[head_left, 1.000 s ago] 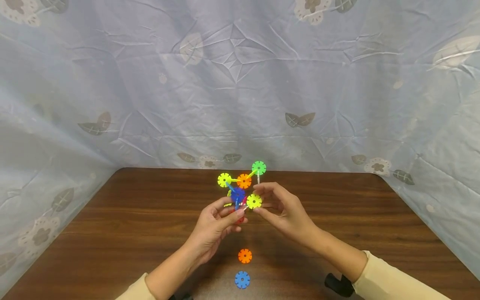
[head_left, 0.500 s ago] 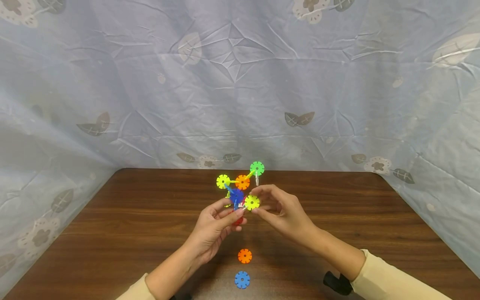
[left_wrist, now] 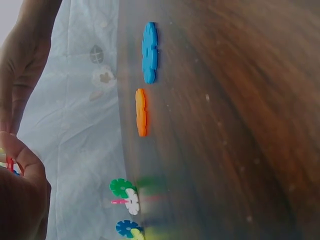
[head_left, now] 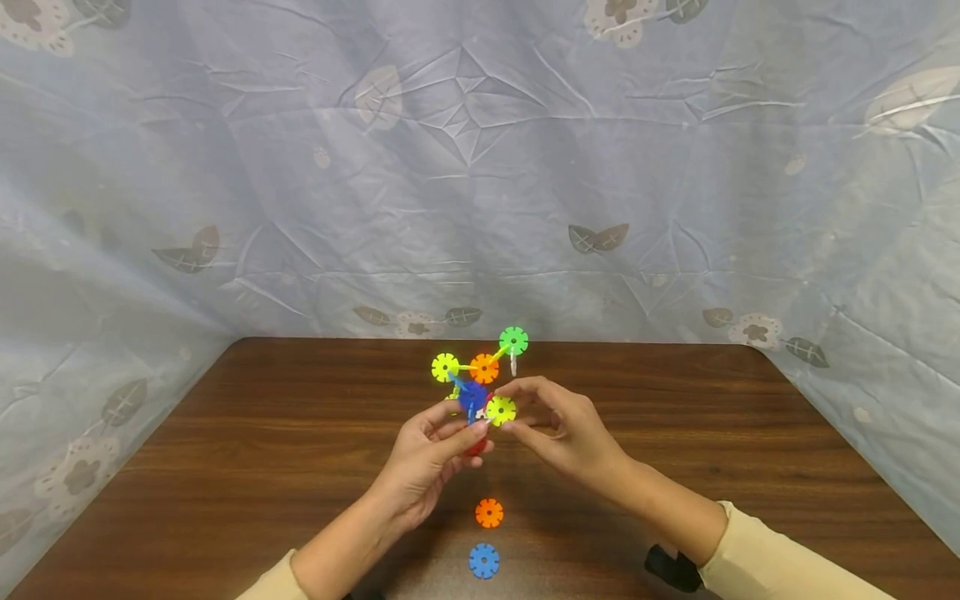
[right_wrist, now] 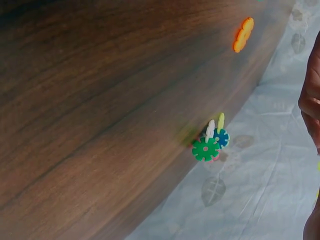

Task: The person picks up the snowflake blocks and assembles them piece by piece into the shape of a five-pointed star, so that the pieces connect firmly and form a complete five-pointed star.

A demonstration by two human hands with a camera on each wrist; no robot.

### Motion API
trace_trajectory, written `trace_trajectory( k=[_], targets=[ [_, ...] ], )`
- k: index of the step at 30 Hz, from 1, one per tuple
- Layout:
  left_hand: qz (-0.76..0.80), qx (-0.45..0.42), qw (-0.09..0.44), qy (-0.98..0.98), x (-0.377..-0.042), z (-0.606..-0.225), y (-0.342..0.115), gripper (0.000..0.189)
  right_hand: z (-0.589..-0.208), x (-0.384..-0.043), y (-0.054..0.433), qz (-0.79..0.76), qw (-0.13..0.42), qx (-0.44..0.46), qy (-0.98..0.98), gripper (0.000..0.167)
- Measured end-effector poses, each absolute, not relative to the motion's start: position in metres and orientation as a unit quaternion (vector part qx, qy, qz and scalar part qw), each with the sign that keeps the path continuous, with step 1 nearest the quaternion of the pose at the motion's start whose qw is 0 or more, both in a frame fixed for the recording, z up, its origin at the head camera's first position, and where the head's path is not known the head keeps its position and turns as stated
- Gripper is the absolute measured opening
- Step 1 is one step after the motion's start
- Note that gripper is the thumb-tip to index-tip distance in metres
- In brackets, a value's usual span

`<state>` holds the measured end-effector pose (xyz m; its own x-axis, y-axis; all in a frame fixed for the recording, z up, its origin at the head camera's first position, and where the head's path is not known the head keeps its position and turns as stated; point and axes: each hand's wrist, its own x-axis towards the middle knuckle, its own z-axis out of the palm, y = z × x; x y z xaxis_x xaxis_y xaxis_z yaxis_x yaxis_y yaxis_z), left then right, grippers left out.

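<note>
In the head view my left hand (head_left: 431, 462) holds a linked structure of notched plastic snowflake discs, a dark blue disc (head_left: 473, 396) just above its thumb and a red disc (head_left: 477, 443) at its fingers. My right hand (head_left: 573, 425) pinches a yellow snowflake disc (head_left: 501, 410) at the structure's right side, between thumb and fingertips. Farther out, a bright yellow disc (head_left: 445, 367), an orange disc (head_left: 484, 367) and a green disc (head_left: 513, 340) join through edge-on pieces. A white piece (head_left: 513, 363) hangs below the green one. The hands hide part of the structure.
A loose orange disc (head_left: 489, 513) and a blue disc (head_left: 483, 562) lie flat on the brown wooden table (head_left: 225, 467), nearer my body. Green (left_wrist: 121, 188) and white discs (left_wrist: 132, 201) show low in the left wrist view. A patterned curtain (head_left: 480, 208) encloses the table.
The structure has sunk slightly and drifted a little left. My right hand moved with it, down and left, keeping its pinch on the yellow disc. The loose discs stayed put.
</note>
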<state>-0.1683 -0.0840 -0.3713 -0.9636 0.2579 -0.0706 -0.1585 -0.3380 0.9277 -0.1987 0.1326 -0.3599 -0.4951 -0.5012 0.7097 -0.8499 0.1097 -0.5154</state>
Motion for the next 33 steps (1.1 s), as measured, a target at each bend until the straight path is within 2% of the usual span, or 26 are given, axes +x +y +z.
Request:
trace_trajectory(
  k=[5, 14, 21, 25, 29, 33],
  targets=[
    [0.821, 0.039, 0.129, 0.555, -0.169, -0.372, -0.083, 0.035, -0.361, -0.198, 0.131, 0.473, 0.193, 0.463, -0.725, 0.043],
    [0.812, 0.043, 0.126, 0.569, -0.170, -0.372, -0.086, 0.041, -0.361, -0.200, 0.129, 0.454, 0.196, 0.461, -0.737, 0.042],
    [0.818, 0.054, 0.118, 0.560, -0.170, -0.371, -0.085, 0.030, -0.359, -0.201, 0.129, 0.441, 0.215, 0.465, -0.737, 0.047],
    [0.831, 0.052, 0.108, 0.543, -0.170, -0.371, -0.086, 0.027, -0.360, -0.201, 0.133, 0.438, 0.211, 0.449, -0.750, 0.040],
    [0.841, 0.043, 0.093, 0.531, -0.172, -0.369, -0.089, 0.031, -0.363, -0.205, 0.140, 0.411, 0.189, 0.398, -0.798, 0.026],
    [0.844, 0.043, 0.081, 0.528, -0.173, -0.368, -0.093, 0.026, -0.368, -0.214, 0.144, 0.365, 0.105, 0.335, -0.862, 0.016]
  ],
)
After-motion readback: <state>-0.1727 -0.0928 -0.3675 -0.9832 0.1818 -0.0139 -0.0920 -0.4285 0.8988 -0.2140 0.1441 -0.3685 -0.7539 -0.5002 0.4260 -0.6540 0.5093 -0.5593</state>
